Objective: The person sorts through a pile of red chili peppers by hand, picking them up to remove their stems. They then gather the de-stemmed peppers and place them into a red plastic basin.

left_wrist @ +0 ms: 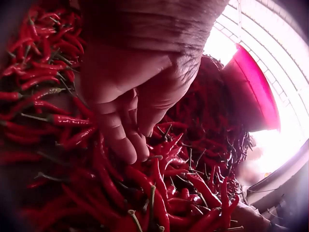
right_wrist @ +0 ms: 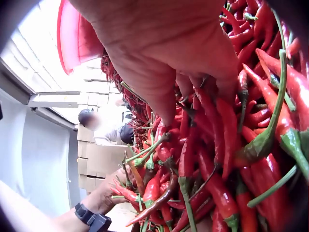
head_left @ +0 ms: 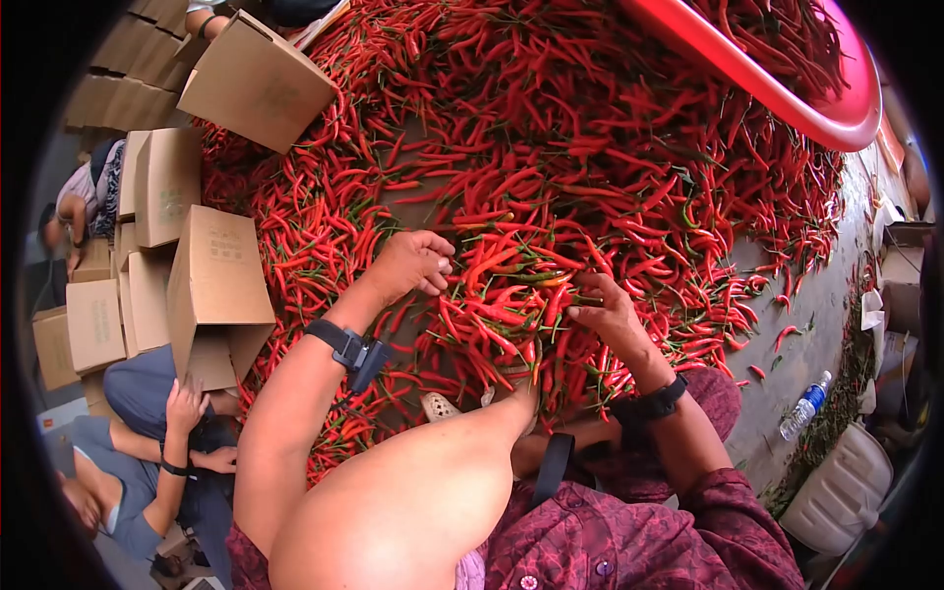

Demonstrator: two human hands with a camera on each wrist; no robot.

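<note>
Between the two hands lies a heap of red chili peppers (head_left: 506,295) with green stems, a few of them orange or greenish. My left hand (head_left: 413,264) is at the heap's left side, palm turned toward it. In the left wrist view its fingers (left_wrist: 123,145) bend loosely near the thumb, just over the peppers, with no pepper showing between them. My right hand (head_left: 615,315) is at the heap's right edge. Seen from the right wrist, its thumb and fingers curl down around several chili peppers (right_wrist: 212,125), and the fingertips are partly hidden among them.
Chili peppers cover much of the floor ahead. A large red tub (head_left: 855,108) of peppers stands at upper right. Cardboard boxes (head_left: 221,280) line the left, near a seated person (head_left: 133,472). A water bottle (head_left: 806,405) and a white plastic container (head_left: 841,492) lie at right.
</note>
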